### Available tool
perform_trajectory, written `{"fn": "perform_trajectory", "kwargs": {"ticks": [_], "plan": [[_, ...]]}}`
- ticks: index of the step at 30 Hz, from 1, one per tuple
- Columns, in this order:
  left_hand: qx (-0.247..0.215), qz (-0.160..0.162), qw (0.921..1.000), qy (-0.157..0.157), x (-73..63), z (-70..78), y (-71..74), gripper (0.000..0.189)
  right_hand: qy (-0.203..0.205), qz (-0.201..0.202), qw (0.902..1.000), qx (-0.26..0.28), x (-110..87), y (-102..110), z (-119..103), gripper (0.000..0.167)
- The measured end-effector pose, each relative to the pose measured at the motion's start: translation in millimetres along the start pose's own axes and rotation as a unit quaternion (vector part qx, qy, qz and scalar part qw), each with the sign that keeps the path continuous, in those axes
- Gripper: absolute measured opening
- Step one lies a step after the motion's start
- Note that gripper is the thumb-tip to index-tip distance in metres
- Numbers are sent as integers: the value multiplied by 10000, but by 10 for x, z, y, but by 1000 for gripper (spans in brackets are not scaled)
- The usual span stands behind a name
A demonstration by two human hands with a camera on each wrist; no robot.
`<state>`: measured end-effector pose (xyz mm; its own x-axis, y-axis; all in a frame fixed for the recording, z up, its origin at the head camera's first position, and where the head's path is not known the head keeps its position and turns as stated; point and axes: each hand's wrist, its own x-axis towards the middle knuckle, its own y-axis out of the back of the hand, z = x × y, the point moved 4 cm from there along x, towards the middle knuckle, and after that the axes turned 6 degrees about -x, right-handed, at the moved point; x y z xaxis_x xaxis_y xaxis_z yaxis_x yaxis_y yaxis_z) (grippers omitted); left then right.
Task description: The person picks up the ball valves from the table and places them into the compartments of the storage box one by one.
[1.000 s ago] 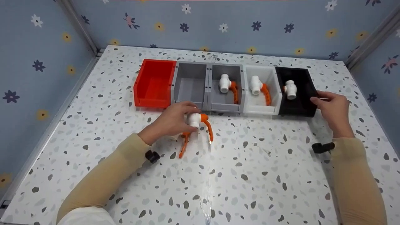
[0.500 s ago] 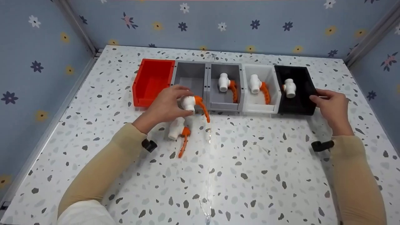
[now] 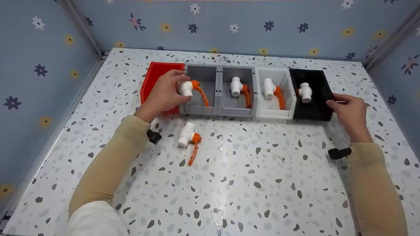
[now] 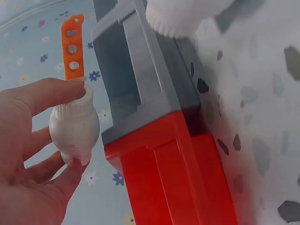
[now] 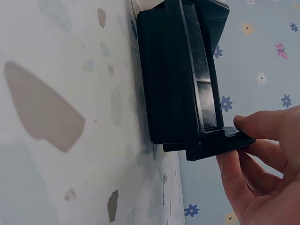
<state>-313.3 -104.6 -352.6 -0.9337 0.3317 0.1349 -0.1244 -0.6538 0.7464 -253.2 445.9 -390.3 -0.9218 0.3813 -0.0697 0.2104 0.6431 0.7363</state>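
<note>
My left hand (image 3: 165, 91) pinches a white ball valve (image 4: 75, 126) with an orange lever handle, held by its white body over the red bin (image 3: 154, 78) and the left grey bin (image 3: 200, 73). In the left wrist view, thumb and fingers sit at the two ends of the body and the orange handle (image 4: 72, 47) points up. My right hand (image 3: 351, 113) pinches the right side wall of the black bin (image 3: 320, 109) between thumb and fingers. Another ball valve (image 3: 186, 135) lies on the table in front of the bins.
The bins stand side by side in one row. One ball valve lies in each of the right grey bin (image 3: 236, 112), the white bin (image 3: 274, 113) and the black bin. Flowered panels (image 3: 223, 26) wall in the speckled table (image 3: 249, 196) at back and sides.
My left hand has carried its ball valve up and away from me, from in front of the bins to above them, uncovering the valve on the table. My right hand stays at the black bin.
</note>
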Motion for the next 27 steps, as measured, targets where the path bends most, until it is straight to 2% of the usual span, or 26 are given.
{"fn": "perform_trajectory", "kwargs": {"ticks": [4,10,16,24,27], "plan": [[-11,-56,9998,172,84,-21,-7,63,9,-56,10000,-69,-3,7,4,60],[13,-168,9997,151,200,-7,-36,62,-13,-19,10000,-33,-1,0,-9,58],[323,-311,9989,103,313,-20,-94,62,115,25,9999,-53,-3,-24,-17,56],[339,-375,9983,278,474,-23,-131,63,163,31,9999,-29,-3,-4,-7,56],[394,-375,9982,256,515,-23,-123,63,129,13,9999,-6,5,-8,-17,57]]}}
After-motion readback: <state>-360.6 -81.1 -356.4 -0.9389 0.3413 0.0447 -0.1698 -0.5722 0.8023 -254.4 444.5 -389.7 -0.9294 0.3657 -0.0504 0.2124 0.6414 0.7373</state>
